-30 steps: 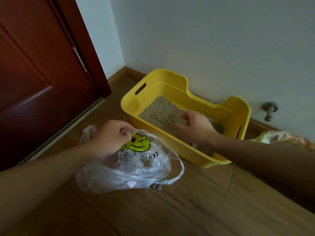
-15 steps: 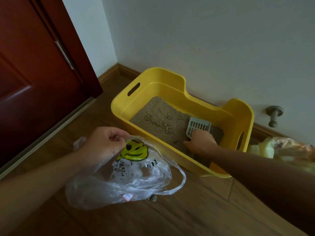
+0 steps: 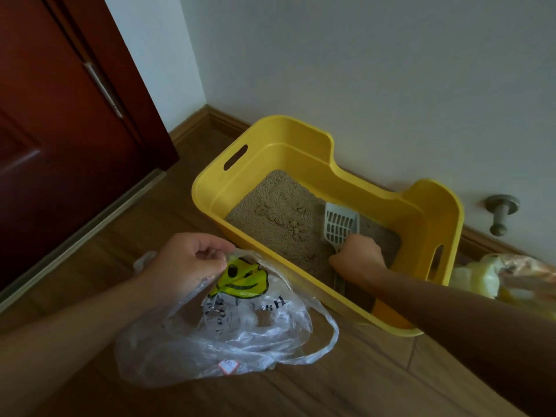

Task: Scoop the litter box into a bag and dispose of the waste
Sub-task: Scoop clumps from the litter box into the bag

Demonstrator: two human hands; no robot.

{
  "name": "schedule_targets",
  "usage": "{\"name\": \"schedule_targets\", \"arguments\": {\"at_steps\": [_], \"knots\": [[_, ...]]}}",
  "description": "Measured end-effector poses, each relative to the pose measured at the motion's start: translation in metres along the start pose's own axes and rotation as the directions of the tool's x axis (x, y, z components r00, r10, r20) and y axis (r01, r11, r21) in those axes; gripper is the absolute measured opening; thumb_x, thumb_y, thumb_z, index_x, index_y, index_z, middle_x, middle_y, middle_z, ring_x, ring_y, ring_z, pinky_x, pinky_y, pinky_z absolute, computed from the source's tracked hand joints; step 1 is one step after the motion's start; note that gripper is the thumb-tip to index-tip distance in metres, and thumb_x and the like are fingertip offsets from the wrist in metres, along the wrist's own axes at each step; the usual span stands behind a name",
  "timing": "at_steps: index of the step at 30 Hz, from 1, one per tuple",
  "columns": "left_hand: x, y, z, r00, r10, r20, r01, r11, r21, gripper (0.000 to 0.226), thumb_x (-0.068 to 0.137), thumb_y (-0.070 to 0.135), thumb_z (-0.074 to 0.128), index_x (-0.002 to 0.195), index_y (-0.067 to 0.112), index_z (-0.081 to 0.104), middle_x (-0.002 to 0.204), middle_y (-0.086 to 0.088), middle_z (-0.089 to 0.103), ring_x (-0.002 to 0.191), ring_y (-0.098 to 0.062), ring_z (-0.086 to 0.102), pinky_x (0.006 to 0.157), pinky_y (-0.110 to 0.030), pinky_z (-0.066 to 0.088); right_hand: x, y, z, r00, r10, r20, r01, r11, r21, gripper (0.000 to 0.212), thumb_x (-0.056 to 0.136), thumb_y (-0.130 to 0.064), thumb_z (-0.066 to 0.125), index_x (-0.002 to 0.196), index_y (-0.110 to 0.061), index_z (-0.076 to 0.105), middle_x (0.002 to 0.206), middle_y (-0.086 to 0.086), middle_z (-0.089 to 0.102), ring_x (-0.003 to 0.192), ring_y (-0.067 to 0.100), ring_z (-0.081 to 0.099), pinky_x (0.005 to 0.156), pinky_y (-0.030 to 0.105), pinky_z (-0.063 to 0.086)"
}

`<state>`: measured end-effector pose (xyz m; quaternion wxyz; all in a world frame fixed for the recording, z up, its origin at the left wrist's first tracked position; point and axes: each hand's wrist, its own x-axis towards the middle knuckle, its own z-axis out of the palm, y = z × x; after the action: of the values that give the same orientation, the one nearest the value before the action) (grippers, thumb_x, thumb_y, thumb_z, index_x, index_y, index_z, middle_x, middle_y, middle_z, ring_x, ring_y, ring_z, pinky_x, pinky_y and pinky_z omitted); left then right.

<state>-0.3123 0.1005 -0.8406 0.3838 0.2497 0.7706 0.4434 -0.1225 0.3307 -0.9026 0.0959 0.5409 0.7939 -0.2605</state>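
Note:
A yellow litter box [image 3: 304,136] stands on the wooden floor against the wall, holding tan litter [image 3: 279,218] with clumps near its middle. My right hand [image 3: 358,254] is inside the box and grips the handle of a white slotted scoop [image 3: 340,225], whose head lies on the litter. A clear plastic bag [image 3: 228,332] with a yellow smiley print lies on the floor just in front of the box. My left hand [image 3: 186,260] pinches the bag's upper edge.
A dark red door [image 3: 60,139] stands at the left. A metal door stopper [image 3: 501,212] sticks out of the baseboard right of the box. Another crumpled yellowish bag [image 3: 493,275] lies at the right edge. Bare floor lies in front.
My right hand took hold of the scoop's handle at the box's right end, and the scoop's head now shows on the litter. My left hand kept its hold on the bag.

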Motion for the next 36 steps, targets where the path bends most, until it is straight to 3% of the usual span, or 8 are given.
{"name": "schedule_targets", "arguments": {"at_steps": [5,9,12,20,26,31,34,36], "knots": [[-0.006,0.011,0.005,0.999,-0.029,-0.038,0.031,0.996,0.079,0.022,0.086,0.001,0.069,0.094,0.021,0.076,0.086,-0.009,0.074,0.084,-0.022,0.070,0.076,-0.034,0.055,-0.006,-0.001,-0.007,0.994,-0.104,-0.034,0.108,0.987,0.123,0.025,0.081,-0.018,0.069,0.104,-0.013,0.062,0.097,0.003,0.066,0.079,0.017,0.066,0.057,0.028,0.058],[-0.015,0.026,0.009,0.995,-0.067,-0.069,0.075,0.989,0.128,0.024,0.087,0.000,0.068,0.092,0.022,0.076,0.084,-0.009,0.074,0.080,-0.021,0.068,0.068,-0.027,0.053,-0.007,0.002,-0.014,0.990,-0.131,-0.057,0.142,0.953,0.269,0.020,0.083,-0.012,0.068,0.098,-0.021,0.057,0.096,-0.001,0.063,0.080,0.017,0.067,0.067,0.037,0.062],[-0.025,0.036,0.014,0.987,-0.116,-0.108,0.128,0.985,0.119,0.023,0.087,-0.002,0.067,0.093,0.019,0.076,0.079,-0.007,0.072,0.073,-0.015,0.065,0.062,-0.021,0.050,-0.010,0.002,-0.018,0.989,-0.138,-0.049,0.147,0.929,0.339,0.033,0.085,-0.010,0.067,0.116,-0.020,0.062,0.109,0.005,0.066,0.086,0.019,0.068,0.070,0.039,0.063],[-0.011,0.052,0.021,0.992,-0.117,-0.037,0.120,0.987,0.106,0.024,0.085,-0.007,0.066,0.096,0.012,0.073,0.074,-0.006,0.070,0.062,-0.008,0.062,0.056,-0.014,0.048,-0.018,0.000,-0.025,0.971,-0.238,-0.011,0.225,0.902,0.370,0.027,0.089,-0.012,0.064,0.115,-0.020,0.068,0.084,-0.009,0.061,0.076,0.010,0.065,0.068,0.031,0.060],[-0.003,0.037,0.013,0.994,-0.095,0.060,0.089,0.992,0.092,0.025,0.083,-0.011,0.066,0.099,0.007,0.072,0.076,-0.007,0.066,0.060,-0.005,0.060,0.058,-0.014,0.049,-0.029,0.004,-0.043,0.931,-0.362,-0.046,0.365,0.924,0.117,0.023,0.091,-0.013,0.060,0.109,-0.020,0.073,0.080,-0.003,0.067,0.066,0.012,0.063,0.054,0.027,0.052],[0.005,0.027,0.003,0.990,-0.054,0.131,0.042,0.995,0.095,0.027,0.082,-0.010,0.068,0.100,0.008,0.073,0.084,-0.011,0.070,0.074,-0.015,0.064,0.070,-0.023,0.052,-0.038,0.021,-0.063,0.956,-0.293,0.009,0.291,0.947,-0.132,0.019,0.092,-0.012,0.057,0.102,-0.019,0.073,0.078,-0.003,0.065,0.068,0.011,0.062,0.055,0.025,0.054],[0.009,0.025,-0.001,0.985,-0.018,0.170,-0.006,0.990,0.140,0.026,0.082,-0.008,0.069,0.100,0.010,0.074,0.083,-0.008,0.070,0.074,-0.013,0.064,0.067,-0.019,0.051,-0.045,0.024,-0.075,0.965,-0.260,0.030,0.258,0.926,-0.276,0.019,0.090,-0.015,0.054,0.093,-0.018,0.072,0.073,-0.003,0.062,0.063,0.009,0.059,0.045,0.020,0.042],[0.012,0.025,-0.001,0.981,0.000,0.192,-0.024,0.991,0.128,0.026,0.082,-0.009,0.068,0.099,0.010,0.074,0.080,-0.006,0.069,0.072,-0.011,0.064,0.066,-0.016,0.050,-0.051,0.022,-0.081,0.972,-0.228,0.050,0.231,0.908,-0.349,0.017,0.090,-0.017,0.054,0.090,-0.015,0.071,0.072,-0.002,0.061,0.063,0.010,0.058,0.047,0.023,0.047]]}}
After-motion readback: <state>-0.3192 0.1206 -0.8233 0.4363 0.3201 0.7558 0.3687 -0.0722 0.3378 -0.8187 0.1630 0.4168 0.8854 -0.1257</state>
